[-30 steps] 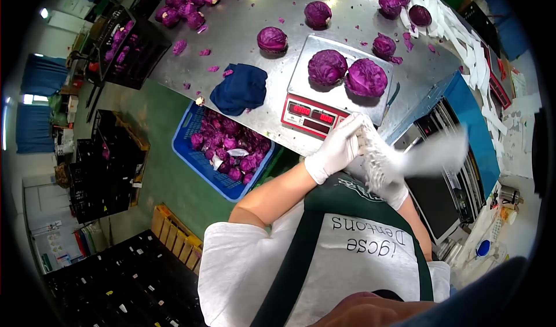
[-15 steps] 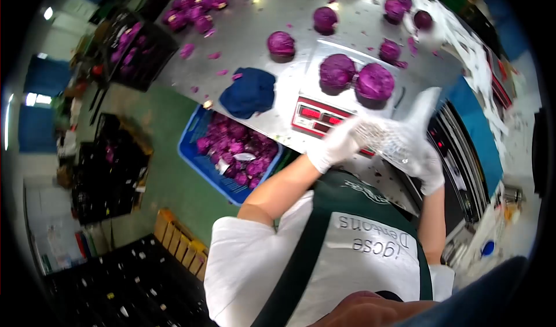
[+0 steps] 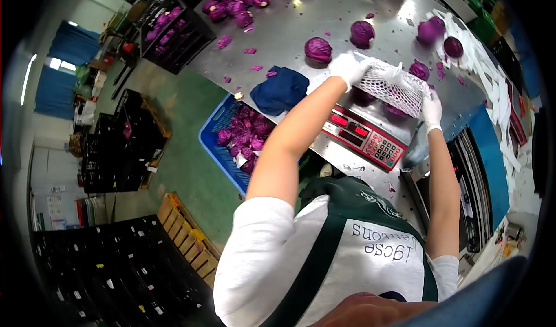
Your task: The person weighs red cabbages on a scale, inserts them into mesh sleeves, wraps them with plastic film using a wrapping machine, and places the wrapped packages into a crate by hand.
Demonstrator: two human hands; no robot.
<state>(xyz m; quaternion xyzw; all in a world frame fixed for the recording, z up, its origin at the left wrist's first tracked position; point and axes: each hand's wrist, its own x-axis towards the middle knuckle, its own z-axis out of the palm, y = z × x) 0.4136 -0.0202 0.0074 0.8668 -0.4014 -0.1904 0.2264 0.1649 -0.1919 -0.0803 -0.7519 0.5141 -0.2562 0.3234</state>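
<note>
Many black crates [image 3: 116, 269] stand at the lower left, near a wooden pallet [image 3: 188, 240]. Right of them, a black slatted crate [image 3: 194, 42] of red cabbage sits by the end of a metal bench [image 3: 275, 31]. A blue plastic basket [image 3: 215, 153] below the bench's edge holds purple leaves and trimmed heads. On the bench lies a crumpled navy cloth [image 3: 279, 90]. Just right of it, the left hand [image 3: 346, 71], white-gloved, is closed on one end of a white mesh net [image 3: 389, 85]. The net is spread between both hands, above two red cabbages [image 3: 398, 110] on a digital scale [image 3: 379, 146] with a red-framed panel, lit figures and a keypad. The right hand [image 3: 431, 111], also gloved, grips the net's other end. Loose cabbages [image 3: 363, 33] sit beyond the scale, and white net strips [image 3: 492, 89] trail along the bench's right side.
</note>
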